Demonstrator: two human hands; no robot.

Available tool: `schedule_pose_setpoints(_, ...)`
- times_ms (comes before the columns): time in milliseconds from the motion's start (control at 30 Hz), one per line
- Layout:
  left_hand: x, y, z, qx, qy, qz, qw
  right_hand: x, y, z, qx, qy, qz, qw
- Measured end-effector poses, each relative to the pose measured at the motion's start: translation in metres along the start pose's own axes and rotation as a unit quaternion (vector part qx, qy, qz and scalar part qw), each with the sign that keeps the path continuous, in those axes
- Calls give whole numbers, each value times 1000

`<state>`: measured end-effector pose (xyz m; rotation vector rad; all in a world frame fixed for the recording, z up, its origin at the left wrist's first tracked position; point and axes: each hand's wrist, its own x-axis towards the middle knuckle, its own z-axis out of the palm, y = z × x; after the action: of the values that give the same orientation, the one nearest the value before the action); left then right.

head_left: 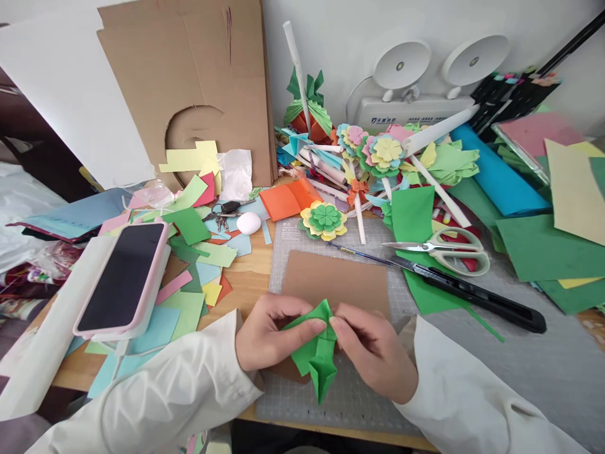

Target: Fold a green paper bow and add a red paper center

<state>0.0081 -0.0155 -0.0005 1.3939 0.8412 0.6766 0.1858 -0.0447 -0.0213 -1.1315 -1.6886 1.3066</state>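
Note:
Between my two hands is a piece of folded green paper (322, 372), with creased points hanging down toward me. My left hand (278, 334) grips its upper left part, the thumb lying across the front near the top. My right hand (375, 353) pinches the upper right edge between thumb and fingertips. The paper is held over a brown cardboard sheet (338, 277) that lies on a grey cutting mat (293, 403). Fingers behind the paper are partly hidden.
Scissors (444, 249), a black utility knife (482, 293) and green paper (416, 214) lie to the right. A phone (123, 277), keys (221, 219) and coloured scraps are at left. Paper flowers (326, 219), large cardboard (142, 57) and a twin-headed lamp (401, 66) stand behind.

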Motion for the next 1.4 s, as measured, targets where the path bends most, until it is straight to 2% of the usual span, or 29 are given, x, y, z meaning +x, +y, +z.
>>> schedule_pose_setpoints(133, 1, -2, 1, -1, -8, -31, 999, 1, 0, -1, 0, -4, 5, 1000)
schedule_pose_setpoints(333, 1, 0, 1, -47, -41, -87, 994, 6, -1, -7, 61, -57, 15, 996)
schedule_pose_setpoints(633, -1, 2, 1, -21, -68, -64, 995, 2, 2, -7, 44, -68, 11, 997)
schedule_pose_setpoints(967, -3, 2, 3, -31, -109, -72, 991, 7, -1, -9, 128, -104, 8, 986)
schedule_pose_setpoints(1233, -4, -1, 4, -51, -106, -73, 990, 5, -1, -8, 117, -94, 5, 989)
schedule_pose_setpoints(1400, -3, 0, 5, -58, -100, -68, 991, 5, -2, -10, 133, -108, 45, 984)
